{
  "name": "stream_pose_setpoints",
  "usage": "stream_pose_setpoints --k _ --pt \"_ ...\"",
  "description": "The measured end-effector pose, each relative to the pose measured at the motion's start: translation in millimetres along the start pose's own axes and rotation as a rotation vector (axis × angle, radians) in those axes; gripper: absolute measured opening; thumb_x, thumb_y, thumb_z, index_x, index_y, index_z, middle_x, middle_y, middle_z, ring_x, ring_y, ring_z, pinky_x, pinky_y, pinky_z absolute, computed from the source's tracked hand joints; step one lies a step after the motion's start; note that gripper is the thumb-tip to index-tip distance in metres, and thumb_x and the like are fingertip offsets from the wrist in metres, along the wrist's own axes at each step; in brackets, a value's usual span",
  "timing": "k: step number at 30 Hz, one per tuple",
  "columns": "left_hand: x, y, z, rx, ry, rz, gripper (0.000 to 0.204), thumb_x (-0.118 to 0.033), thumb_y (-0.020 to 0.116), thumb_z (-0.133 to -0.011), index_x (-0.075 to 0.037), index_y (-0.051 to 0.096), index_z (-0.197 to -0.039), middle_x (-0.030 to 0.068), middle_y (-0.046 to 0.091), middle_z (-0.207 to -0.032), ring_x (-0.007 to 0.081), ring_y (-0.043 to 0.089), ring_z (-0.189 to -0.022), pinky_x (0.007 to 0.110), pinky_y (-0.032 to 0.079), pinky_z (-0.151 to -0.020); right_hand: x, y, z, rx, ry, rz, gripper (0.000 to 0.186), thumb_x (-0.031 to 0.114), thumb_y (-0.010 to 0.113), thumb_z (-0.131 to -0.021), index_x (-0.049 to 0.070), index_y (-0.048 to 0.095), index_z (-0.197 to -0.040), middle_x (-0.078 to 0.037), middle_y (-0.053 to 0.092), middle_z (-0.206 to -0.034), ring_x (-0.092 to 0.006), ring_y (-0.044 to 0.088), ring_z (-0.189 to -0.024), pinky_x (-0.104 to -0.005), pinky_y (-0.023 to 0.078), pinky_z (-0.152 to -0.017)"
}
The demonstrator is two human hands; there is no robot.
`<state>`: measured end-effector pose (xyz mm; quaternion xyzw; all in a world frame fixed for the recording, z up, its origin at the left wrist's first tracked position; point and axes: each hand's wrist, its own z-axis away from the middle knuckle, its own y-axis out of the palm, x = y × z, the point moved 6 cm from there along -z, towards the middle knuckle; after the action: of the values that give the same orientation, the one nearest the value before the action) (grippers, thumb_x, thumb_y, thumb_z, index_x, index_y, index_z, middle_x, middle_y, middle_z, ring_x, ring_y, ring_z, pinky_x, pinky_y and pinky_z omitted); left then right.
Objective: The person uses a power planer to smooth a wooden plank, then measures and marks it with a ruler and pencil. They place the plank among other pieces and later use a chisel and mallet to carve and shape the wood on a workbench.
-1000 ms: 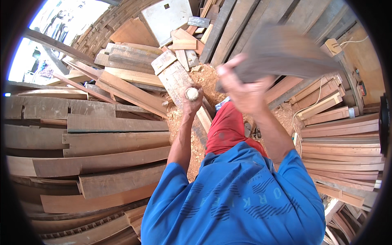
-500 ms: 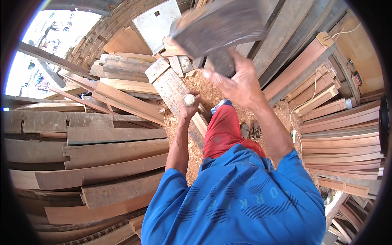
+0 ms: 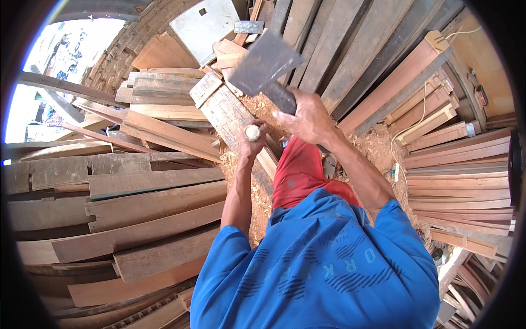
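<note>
My right hand [image 3: 312, 116] is wrapped round the dark handle of a broad tool with a flat, squarish dark head [image 3: 266, 63]. Whether it is a mallet or a hatchet I cannot tell. The head is raised, a little blurred, ahead of my left hand. My left hand [image 3: 253, 141] is closed round an upright wooden piece with a pale, round, rough end [image 3: 252, 132] facing up. Its lower part is hidden by the fist. Beneath that fist runs a worn, whitish wooden plank [image 3: 219, 107], slanting away to the far left.
Stacked boards [image 3: 159, 186] fill the left side. Long dark beams [image 3: 361, 55] stretch across the far right. More planks [image 3: 460, 183] lie piled at the right, with a pale cable [image 3: 404, 137] beside them. Wood shavings [image 3: 378, 148] cover the floor. A white panel [image 3: 205, 27] leans at the back.
The tool in my right hand has come down and to the left, toward my left hand, and looks less blurred. My left hand holds nearly the same place.
</note>
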<state>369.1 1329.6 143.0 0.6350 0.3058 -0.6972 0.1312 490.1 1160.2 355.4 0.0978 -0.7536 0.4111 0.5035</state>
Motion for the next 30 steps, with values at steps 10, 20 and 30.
stream_pose_setpoints --k 10,20,30 --pt "-13.8 3.1 15.4 -0.023 -0.009 -0.276 0.038 -0.018 0.081 -0.084 -0.001 0.064 -0.114 0.0061 0.069 -0.099 0.0166 0.065 -0.092 0.033 0.054 -0.08 -91.0 66.6 17.4 0.487 0.035 0.604 0.03 0.019 0.071 -0.077 0.003 0.069 -0.103 -0.023 0.071 -0.085 -0.0403 0.07 -0.082 -0.0495 0.056 -0.076" --pt "-59.1 5.4 -17.3 -0.143 0.044 0.011 0.015 -0.012 0.076 -0.089 -0.002 0.066 -0.096 0.0026 0.07 -0.088 0.0099 0.065 -0.08 0.026 0.053 -0.071 -9.5 -2.7 33.0 0.098 0.159 -0.198 0.034 0.018 0.075 -0.083 -0.002 0.065 -0.109 -0.004 0.065 -0.082 -0.0139 0.06 -0.073 -0.0315 0.051 -0.068" --pt "-71.9 2.3 -38.7 -0.113 0.134 0.069 0.009 -0.006 0.075 -0.087 -0.004 0.066 -0.089 0.0012 0.067 -0.083 0.0086 0.064 -0.08 0.025 0.052 -0.074 24.4 -63.7 43.3 -0.245 0.04 -0.413 0.015 0.004 0.075 -0.085 0.004 0.061 -0.091 0.003 0.059 -0.075 -0.0043 0.052 -0.065 -0.0241 0.044 -0.059"
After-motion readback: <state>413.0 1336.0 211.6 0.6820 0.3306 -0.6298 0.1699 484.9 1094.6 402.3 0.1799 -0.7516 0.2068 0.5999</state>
